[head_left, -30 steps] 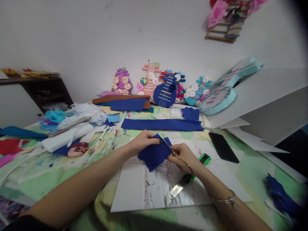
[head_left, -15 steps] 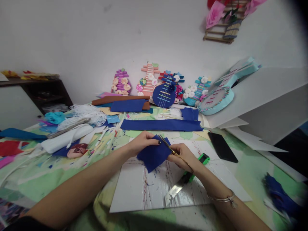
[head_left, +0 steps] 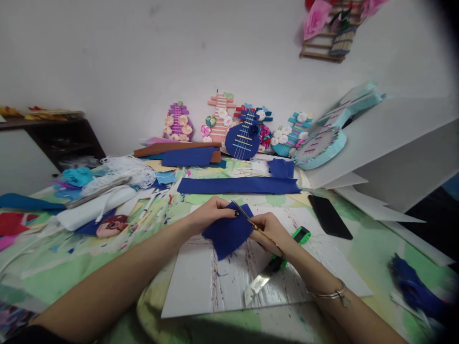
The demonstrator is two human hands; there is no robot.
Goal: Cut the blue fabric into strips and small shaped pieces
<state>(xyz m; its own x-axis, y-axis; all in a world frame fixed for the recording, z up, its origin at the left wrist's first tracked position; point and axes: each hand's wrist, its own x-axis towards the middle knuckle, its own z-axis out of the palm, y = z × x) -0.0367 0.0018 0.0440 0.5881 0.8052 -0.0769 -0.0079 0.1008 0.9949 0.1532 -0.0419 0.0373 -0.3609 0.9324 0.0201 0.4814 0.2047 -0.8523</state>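
My left hand (head_left: 211, 214) pinches the top edge of a dark blue piece of fabric (head_left: 226, 237), which hangs above a white board. Gold-handled scissors (head_left: 260, 229) sit in my right hand (head_left: 271, 232), its fingers closed round the handle. Their blades point up and to the left, across the upper right edge of the fabric, close to my left thumb. Below my right wrist, a green and black utility knife (head_left: 267, 277) lies on the white board (head_left: 190, 291) with its wide blade out. Part of the knife is hidden by my hand.
A long blue strip (head_left: 238, 185) lies behind the board. A black phone (head_left: 330, 217) rests at the right, with a blue glue gun (head_left: 416, 286) nearer me. White cord (head_left: 124, 172) is heaped at the left. Several decorated lute shapes (head_left: 243, 141) lean on the wall.
The scissor blades have closed up somewhat at the fabric's edge. Both hands keep nearly the same place, and the whole view has shifted slightly.
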